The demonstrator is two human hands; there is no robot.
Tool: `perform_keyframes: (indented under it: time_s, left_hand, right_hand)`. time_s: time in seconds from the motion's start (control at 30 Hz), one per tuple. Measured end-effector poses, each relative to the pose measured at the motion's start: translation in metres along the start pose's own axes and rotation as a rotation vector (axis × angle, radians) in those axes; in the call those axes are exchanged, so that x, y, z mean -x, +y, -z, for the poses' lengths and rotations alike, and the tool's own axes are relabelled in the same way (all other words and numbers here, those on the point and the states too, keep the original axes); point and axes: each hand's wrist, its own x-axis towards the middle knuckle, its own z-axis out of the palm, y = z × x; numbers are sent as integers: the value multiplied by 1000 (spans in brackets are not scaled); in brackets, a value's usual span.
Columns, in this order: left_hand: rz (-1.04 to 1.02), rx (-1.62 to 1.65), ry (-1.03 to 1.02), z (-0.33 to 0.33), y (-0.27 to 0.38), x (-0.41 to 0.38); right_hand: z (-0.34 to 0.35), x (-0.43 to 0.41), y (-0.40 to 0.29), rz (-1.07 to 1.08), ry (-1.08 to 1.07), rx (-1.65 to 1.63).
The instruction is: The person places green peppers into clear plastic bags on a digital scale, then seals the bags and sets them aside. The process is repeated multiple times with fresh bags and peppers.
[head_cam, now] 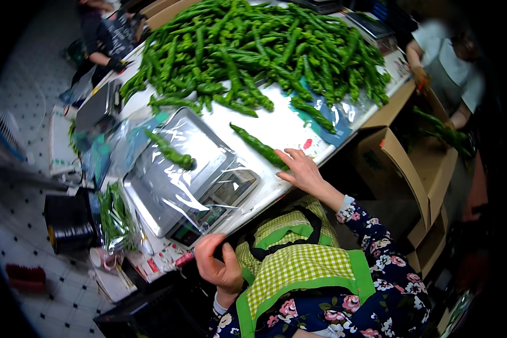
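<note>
My right hand (303,173) is at the table's near edge, fingers spread. Its fingertips reach the near end of a long green pepper (255,144) that lies on the white tabletop (279,118). Nearer my body, my left hand (219,266) hovers beside the table edge with curled fingers, the thumb apart and nothing visible in it. Between the hands and the pile stands a digital scale (181,177) under clear plastic film. One curved green pepper (169,150) rests on its pan. A large heap of green peppers (253,55) covers the far part of the table.
A bag of green peppers (116,217) lies left of the scale, near a second scale (97,107) and crumpled plastic bags (97,152). An open cardboard box (426,169) stands at right, where a person (452,72) handles peppers. Another person (110,38) works at far left.
</note>
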Motion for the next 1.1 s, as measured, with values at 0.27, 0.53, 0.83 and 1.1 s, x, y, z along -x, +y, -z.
perform_keyframes:
  time_s: [0.27, 0.53, 0.83, 1.1]
  left_hand:
    - [-3, -695, -79, 4, -29, 0]
    - [-116, -764, 36, 2, -66, -13]
    - [-258, -584, 135, 8, -72, -36]
    - [-286, -400, 19, 9, -84, -40]
  right_hand:
    - [-40, -21, 14, -239, 8, -538]
    - [131, 83, 4, -349, -275, -1191]
    - [132, 70, -68, -202, -497, -920]
    - [27, 6, -140, -122, -304, -1081]
